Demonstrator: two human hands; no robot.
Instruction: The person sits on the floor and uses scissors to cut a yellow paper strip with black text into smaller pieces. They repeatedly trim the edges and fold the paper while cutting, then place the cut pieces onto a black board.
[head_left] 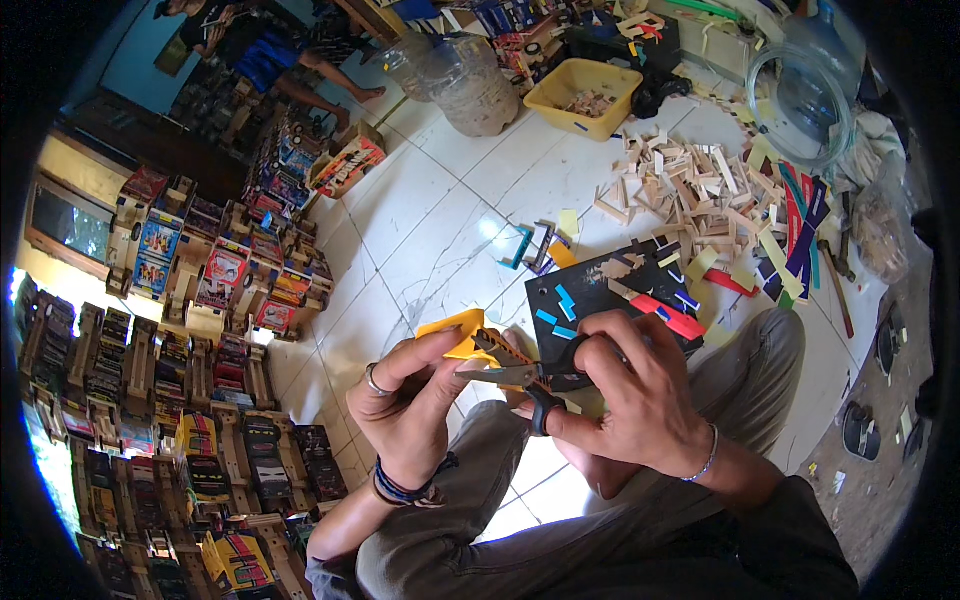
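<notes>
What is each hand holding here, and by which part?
Right hand holds scissors by the handles; left hand pinches a yellow sheet piece by its edge.

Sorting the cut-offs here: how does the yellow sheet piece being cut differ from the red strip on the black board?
The yellow sheet piece is held up in the left hand, with the scissors in the right hand at its edge; the red strip lies flat on the black board. The yellow piece looks broader, the red strip narrow and long. Both look like thin coloured sheet offcuts.
</notes>
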